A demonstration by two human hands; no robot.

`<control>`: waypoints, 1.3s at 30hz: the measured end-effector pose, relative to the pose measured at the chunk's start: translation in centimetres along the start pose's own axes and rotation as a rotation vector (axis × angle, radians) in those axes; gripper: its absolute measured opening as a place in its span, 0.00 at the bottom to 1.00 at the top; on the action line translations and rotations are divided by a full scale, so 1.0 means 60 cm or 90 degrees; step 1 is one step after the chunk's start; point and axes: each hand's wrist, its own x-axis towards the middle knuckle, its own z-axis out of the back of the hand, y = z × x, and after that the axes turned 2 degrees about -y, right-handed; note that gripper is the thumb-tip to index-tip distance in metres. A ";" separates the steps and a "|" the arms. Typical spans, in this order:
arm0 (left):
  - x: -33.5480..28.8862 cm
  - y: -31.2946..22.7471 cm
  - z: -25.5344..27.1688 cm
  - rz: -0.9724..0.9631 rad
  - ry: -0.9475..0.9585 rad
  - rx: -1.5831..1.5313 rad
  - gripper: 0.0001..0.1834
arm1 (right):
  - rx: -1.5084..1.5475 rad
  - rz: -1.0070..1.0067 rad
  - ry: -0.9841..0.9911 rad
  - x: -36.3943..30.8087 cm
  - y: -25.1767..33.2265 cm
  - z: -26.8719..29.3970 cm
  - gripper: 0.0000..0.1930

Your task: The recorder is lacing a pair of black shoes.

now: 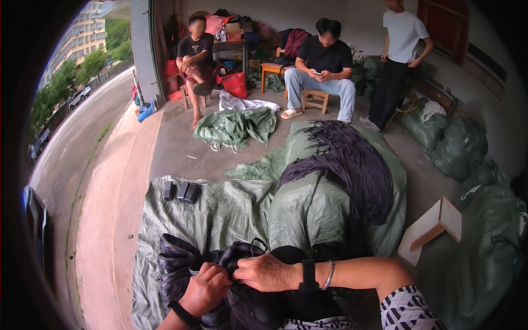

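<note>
Low in the head view, my left hand and my right hand are close together over a dark fabric piece. Fingers of both hands are bent and pinch at its edge. A thin dark loop stands up from the piece beside my right hand. Its exact kind I cannot make out, and my hands cover part of it. Just left of it is a nested stack of dark patterned pieces. More dark fabric lies below my hands, over my lap.
A green woven sheet carries small black blocks. Long dark strips drape over a green bale. A cardboard piece and stuffed sacks are at right. Two people sit and one stands at the back.
</note>
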 end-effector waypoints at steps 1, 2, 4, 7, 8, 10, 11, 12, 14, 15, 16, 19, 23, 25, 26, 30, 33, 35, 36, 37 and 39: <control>0.000 0.001 -0.001 -0.002 -0.005 -0.009 0.14 | 0.003 -0.009 0.002 0.002 0.000 0.000 0.05; 0.000 0.002 -0.002 -0.005 -0.010 -0.019 0.16 | 0.004 -0.010 0.005 0.005 0.001 0.002 0.05; 0.000 0.004 -0.003 -0.012 -0.016 -0.021 0.15 | -0.012 -0.009 0.032 0.012 0.001 0.005 0.04; -0.001 0.008 -0.004 -0.026 -0.021 -0.020 0.14 | 0.037 -0.021 0.008 0.013 -0.006 0.004 0.04; -0.001 0.008 -0.004 -0.033 -0.022 -0.018 0.14 | 0.038 -0.041 0.020 0.012 -0.004 0.006 0.05; 0.005 -0.002 0.005 -0.025 -0.013 -0.025 0.15 | 0.053 -0.066 0.015 0.011 0.001 0.009 0.04; 0.006 -0.006 0.008 -0.020 -0.004 -0.032 0.17 | 0.067 -0.092 0.008 0.011 0.002 0.011 0.04; 0.005 -0.006 0.007 -0.020 -0.004 -0.033 0.17 | 0.066 -0.092 0.009 0.009 0.001 0.012 0.04; 0.000 -0.008 0.007 -0.001 0.037 -0.016 0.21 | 0.122 -0.133 -0.042 0.009 -0.007 0.020 0.05; -0.001 -0.010 0.008 -0.001 0.037 -0.017 0.21 | 0.155 -0.170 -0.075 0.010 -0.015 0.031 0.05; -0.001 -0.013 0.011 0.003 0.045 -0.018 0.23 | 0.194 -0.222 -0.126 0.006 -0.032 0.040 0.06; -0.001 -0.020 0.013 0.024 0.056 -0.019 0.26 | 0.394 -0.365 -0.306 -0.009 -0.098 0.099 0.07; -0.001 -0.028 0.014 0.056 0.082 -0.007 0.27 | 0.486 -0.485 -0.699 -0.065 -0.214 0.206 0.08; 0.003 -0.029 0.012 0.078 0.087 -0.025 0.27 | 0.568 -0.479 -0.840 -0.098 -0.233 0.257 0.07; 0.013 -0.028 0.010 0.062 0.058 -0.058 0.26 | 0.609 -0.442 -0.817 -0.114 -0.235 0.278 0.06; 0.011 -0.011 0.003 0.172 -0.043 -0.376 0.16 | 0.852 -0.217 -0.576 -0.091 -0.079 0.342 0.04; -0.011 -0.018 0.024 0.295 -0.142 -0.578 0.16 | 0.916 0.088 -0.289 -0.058 0.040 0.351 0.03; -0.010 -0.021 0.024 0.295 -0.175 -0.629 0.18 | 0.831 0.199 -0.213 -0.046 0.106 0.316 0.02; 0.008 -0.036 0.026 0.267 -0.155 -0.641 0.19 | 0.862 0.242 -0.126 -0.049 0.124 0.305 0.04; 0.015 -0.049 0.022 0.256 -0.143 -0.645 0.20 | 0.907 0.284 -0.027 -0.042 0.126 0.280 0.07; 0.038 -0.074 0.014 0.200 -0.041 -0.613 0.22 | 0.974 0.184 0.084 -0.031 0.161 0.262 0.07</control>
